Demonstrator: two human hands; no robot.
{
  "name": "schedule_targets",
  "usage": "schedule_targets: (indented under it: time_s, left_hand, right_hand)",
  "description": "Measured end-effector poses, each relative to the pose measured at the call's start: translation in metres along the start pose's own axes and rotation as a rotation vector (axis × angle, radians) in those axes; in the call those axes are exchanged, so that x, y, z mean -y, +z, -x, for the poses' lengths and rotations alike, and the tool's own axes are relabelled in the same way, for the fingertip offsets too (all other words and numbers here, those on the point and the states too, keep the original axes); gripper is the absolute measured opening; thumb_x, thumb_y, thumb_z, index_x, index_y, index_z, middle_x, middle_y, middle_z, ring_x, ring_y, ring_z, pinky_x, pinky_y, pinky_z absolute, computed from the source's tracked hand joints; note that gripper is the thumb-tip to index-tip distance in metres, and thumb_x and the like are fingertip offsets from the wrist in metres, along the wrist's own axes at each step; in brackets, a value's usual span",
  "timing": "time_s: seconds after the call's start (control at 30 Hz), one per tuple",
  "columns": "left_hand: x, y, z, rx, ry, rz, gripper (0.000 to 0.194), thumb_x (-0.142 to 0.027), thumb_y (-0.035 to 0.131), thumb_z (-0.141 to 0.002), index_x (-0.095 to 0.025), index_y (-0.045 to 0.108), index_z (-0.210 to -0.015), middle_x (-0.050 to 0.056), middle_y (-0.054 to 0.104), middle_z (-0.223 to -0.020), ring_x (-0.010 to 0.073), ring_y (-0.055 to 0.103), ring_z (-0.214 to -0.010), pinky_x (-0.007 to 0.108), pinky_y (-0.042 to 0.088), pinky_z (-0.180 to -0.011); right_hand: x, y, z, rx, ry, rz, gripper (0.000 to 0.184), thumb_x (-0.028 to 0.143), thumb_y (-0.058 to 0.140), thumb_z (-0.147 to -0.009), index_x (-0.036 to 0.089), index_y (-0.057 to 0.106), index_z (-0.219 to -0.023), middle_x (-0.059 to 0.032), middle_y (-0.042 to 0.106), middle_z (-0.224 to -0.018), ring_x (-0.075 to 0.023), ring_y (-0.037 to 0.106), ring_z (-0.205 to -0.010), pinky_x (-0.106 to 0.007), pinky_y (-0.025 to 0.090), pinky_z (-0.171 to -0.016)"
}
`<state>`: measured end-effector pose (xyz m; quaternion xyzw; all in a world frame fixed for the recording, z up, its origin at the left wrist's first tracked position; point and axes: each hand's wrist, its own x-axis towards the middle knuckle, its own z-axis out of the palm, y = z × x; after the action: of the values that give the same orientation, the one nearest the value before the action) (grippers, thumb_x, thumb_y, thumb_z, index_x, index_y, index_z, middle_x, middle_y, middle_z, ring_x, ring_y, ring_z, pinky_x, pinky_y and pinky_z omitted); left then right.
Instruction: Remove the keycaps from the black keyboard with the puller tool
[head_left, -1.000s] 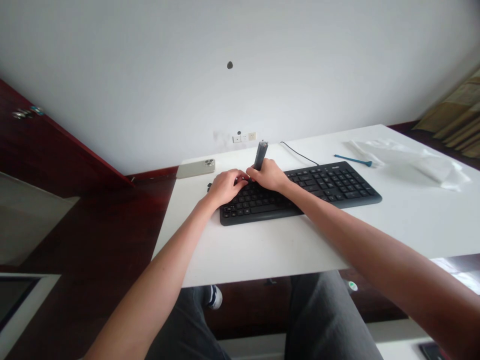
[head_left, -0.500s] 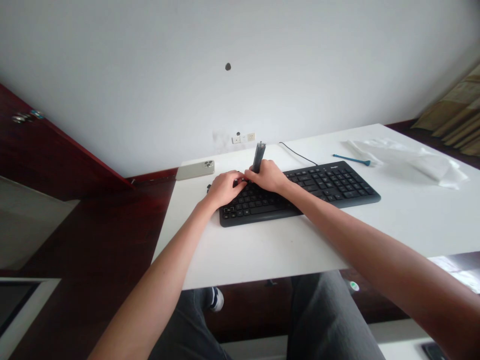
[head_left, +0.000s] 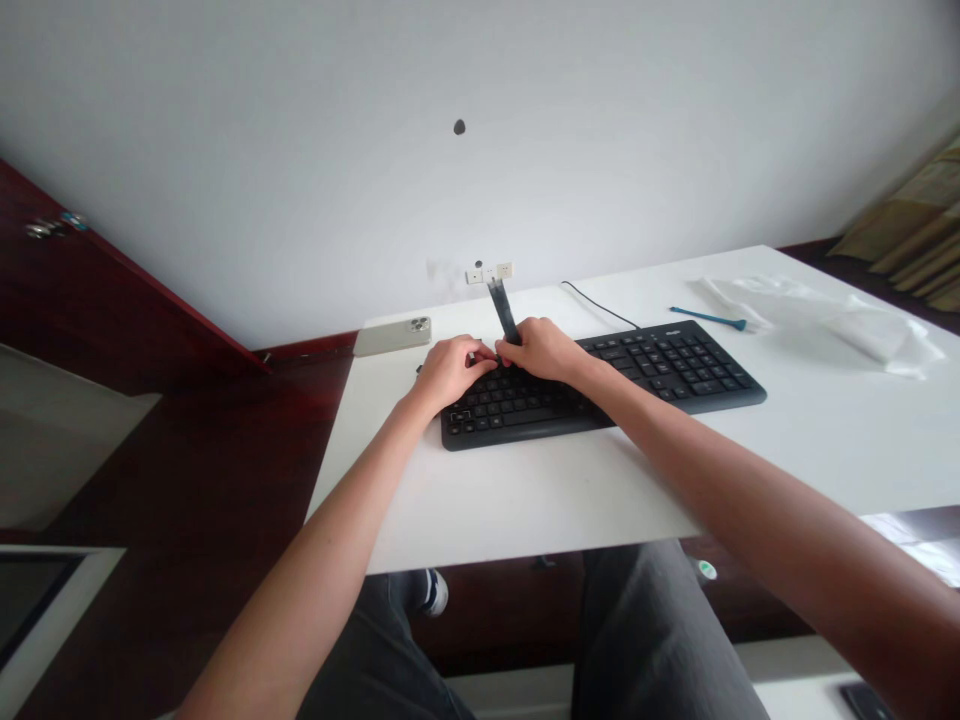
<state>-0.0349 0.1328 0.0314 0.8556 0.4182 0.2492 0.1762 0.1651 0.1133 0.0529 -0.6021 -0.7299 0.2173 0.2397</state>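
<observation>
Swung over from upright, the dark flat strip (head_left: pixel 501 308) now leans toward the upper left, its lower end pinched in the right hand (head_left: pixel 544 350) above the black keyboard (head_left: pixel 675 365) at mid-frame. The left hand (head_left: pixel 452 372) curls on the keys just beside it. Farther out on the white worktop (head_left: pixel 525 500) lie a smartphone (head_left: pixel 391 337) at left, and a blue stick (head_left: pixel 709 318) and white plastic sheet (head_left: pixel 817 325) at right.

Forearms: left forearm (head_left: pixel 315 545) and right forearm (head_left: pixel 720 460), bare to the edge of the view.
Hands: left hand (head_left: pixel 450 372) and right hand (head_left: pixel 544 350), bare, five-fingered.
Legs: grey trousers (head_left: pixel 660 640), soft matt fabric, loose-fitting.
Foot: white-and-navy sock or shoe (head_left: pixel 433 592), too small to tell which, beneath the table edge.
</observation>
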Motion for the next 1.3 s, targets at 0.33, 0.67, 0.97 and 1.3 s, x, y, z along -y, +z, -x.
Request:
schedule_targets:
  time_s: [0.33,0.67,0.97,1.3]
  left_hand:
    - [-0.007,0.003,0.003,-0.005,-0.026,0.020,0.022,-0.038,0.074,-0.088,-0.023,0.075,-0.103,0.002,0.074,-0.096,0.0174,0.065,-0.080,0.030,0.048,-0.074]
    - [-0.008,0.013,0.001,-0.050,0.127,-0.046,0.016,-0.029,0.071,-0.093,-0.022,0.073,-0.107,0.006,0.070,-0.124,0.0254,0.059,-0.123,0.041,0.047,-0.110]
    - [-0.006,0.009,0.002,-0.032,0.008,0.072,0.015,-0.027,0.072,-0.092,-0.026,0.078,-0.106,0.001,0.080,-0.108,0.0231,0.074,-0.101,0.036,0.055,-0.095]
    - [-0.002,0.006,0.001,-0.048,-0.050,0.131,0.008,-0.025,0.076,-0.088,-0.025,0.081,-0.094,0.001,0.081,-0.101,0.0228,0.075,-0.097,0.036,0.056,-0.093]
  right_hand:
    - [-0.007,0.012,0.001,-0.071,-0.051,-0.110,0.032,0.037,0.059,-0.087,0.014,0.070,-0.066,-0.0043,0.064,-0.060,-0.0158,0.056,-0.060,-0.027,0.034,-0.056]
    - [-0.016,0.021,-0.003,-0.169,-0.152,-0.072,0.035,0.038,0.059,-0.087,0.017,0.055,-0.060,-0.0005,0.052,-0.057,-0.0130,0.048,-0.060,-0.026,0.030,-0.057]
    - [-0.016,0.022,-0.003,-0.175,-0.151,-0.103,0.037,0.041,0.058,-0.087,0.018,0.049,-0.060,0.0003,0.047,-0.056,-0.0127,0.043,-0.059,-0.027,0.028,-0.057]
    - [-0.017,0.023,-0.001,-0.185,-0.160,-0.126,0.038,0.043,0.059,-0.087,0.018,0.050,-0.060,0.0009,0.045,-0.057,-0.0120,0.040,-0.059,-0.028,0.026,-0.057]
